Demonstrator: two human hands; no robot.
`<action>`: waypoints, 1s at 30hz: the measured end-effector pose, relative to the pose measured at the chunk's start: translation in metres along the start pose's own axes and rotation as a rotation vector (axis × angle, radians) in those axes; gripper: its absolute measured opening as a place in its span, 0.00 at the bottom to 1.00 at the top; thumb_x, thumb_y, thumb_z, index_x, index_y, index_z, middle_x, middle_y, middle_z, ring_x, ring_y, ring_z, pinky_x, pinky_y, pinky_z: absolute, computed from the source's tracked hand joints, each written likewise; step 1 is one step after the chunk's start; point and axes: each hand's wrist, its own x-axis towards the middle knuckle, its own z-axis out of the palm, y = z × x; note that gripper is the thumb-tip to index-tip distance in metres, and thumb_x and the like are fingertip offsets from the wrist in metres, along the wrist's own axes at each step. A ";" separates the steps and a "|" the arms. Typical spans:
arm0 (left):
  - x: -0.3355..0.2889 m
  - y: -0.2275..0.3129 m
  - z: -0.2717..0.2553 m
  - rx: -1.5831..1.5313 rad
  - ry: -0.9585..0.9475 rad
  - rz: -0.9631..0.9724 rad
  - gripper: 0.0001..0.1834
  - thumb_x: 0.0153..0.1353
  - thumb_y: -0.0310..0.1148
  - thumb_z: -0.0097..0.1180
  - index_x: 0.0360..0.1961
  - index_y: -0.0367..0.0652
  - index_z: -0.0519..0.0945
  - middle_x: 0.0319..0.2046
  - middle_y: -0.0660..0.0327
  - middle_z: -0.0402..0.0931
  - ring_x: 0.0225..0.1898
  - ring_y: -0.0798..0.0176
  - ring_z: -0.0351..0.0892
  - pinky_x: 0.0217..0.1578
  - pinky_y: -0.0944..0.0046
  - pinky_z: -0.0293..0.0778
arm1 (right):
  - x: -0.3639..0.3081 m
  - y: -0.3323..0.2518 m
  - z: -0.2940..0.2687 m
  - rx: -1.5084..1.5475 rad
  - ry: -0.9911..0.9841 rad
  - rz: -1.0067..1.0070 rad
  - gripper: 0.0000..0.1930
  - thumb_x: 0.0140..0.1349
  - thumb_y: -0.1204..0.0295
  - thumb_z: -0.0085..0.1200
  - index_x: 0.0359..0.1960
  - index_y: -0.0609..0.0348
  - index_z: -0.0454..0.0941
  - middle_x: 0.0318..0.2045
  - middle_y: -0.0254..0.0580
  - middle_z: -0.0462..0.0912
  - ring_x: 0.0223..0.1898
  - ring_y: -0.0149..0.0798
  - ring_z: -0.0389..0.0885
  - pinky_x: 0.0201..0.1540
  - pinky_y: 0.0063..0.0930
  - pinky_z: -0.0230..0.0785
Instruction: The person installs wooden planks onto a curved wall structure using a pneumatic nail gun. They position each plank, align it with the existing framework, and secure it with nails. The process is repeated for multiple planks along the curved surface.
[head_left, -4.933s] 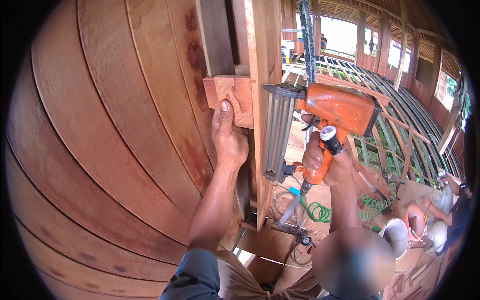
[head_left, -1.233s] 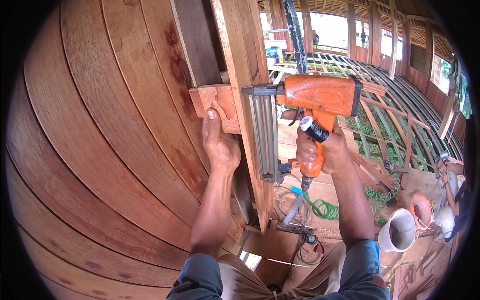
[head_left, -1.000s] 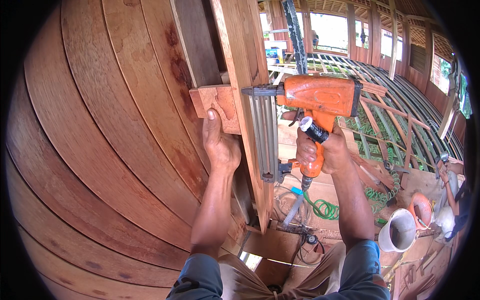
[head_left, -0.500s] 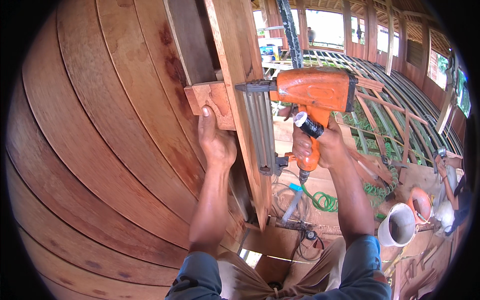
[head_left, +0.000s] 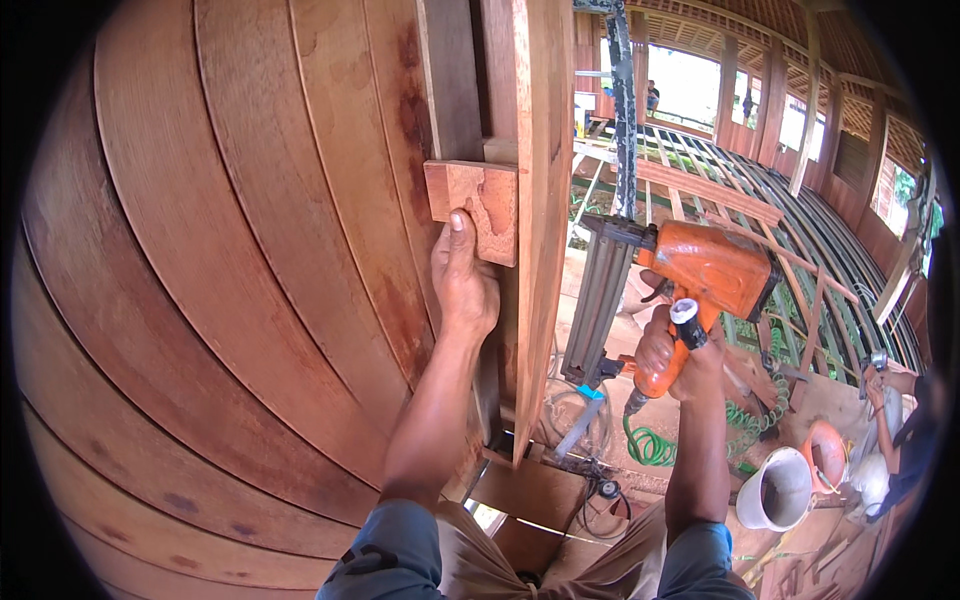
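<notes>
A: Left hand?
B: Left hand (head_left: 467,290) pinches a small flat wood block (head_left: 490,205), thumb on its front face, fingers mostly hidden behind
A: Block where?
B: Between plank wall (head_left: 250,230) and upright timber (head_left: 547,190), its right edge looks to meet the timber
A: Right hand?
B: Right hand (head_left: 700,368) wraps the handle of an orange nail gun (head_left: 712,268), firm hold; can't tell if the trigger is pressed
A: Gun position?
B: Right of the timber, nose pointing left, gap showing between; grey magazine (head_left: 597,305) slants down, green coiled hose (head_left: 650,447) runs from the handle base
A: Nearby?
B: White bucket (head_left: 752,498) beside orange bucket (head_left: 813,450), lower right; another person's arm (head_left: 884,430) just past them
</notes>
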 end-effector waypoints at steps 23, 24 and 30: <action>-0.198 -0.036 -0.092 0.668 -0.078 -0.426 0.09 0.66 0.31 0.64 0.41 0.36 0.84 0.30 0.70 0.80 0.31 0.77 0.76 0.32 0.72 0.74 | -0.030 0.018 -0.025 -0.032 0.012 -0.004 0.34 0.70 0.59 0.53 0.69 0.72 0.59 0.20 0.32 0.64 0.17 0.28 0.65 0.21 0.26 0.63; -0.196 -0.031 -0.088 0.668 -0.009 -0.505 0.09 0.66 0.31 0.64 0.42 0.36 0.84 0.31 0.69 0.82 0.32 0.76 0.78 0.34 0.72 0.75 | -0.029 0.018 -0.022 0.057 0.129 -0.012 0.30 0.68 0.64 0.55 0.64 0.72 0.64 0.19 0.34 0.66 0.16 0.30 0.66 0.20 0.27 0.63; -0.111 0.021 -0.075 0.517 -0.059 -0.304 0.20 0.44 0.23 0.46 0.38 0.28 0.83 0.34 0.52 0.84 0.31 0.63 0.82 0.37 0.66 0.79 | -0.013 -0.003 -0.004 -0.051 0.036 -0.013 0.28 0.67 0.66 0.57 0.62 0.73 0.68 0.18 0.34 0.69 0.16 0.28 0.68 0.22 0.26 0.64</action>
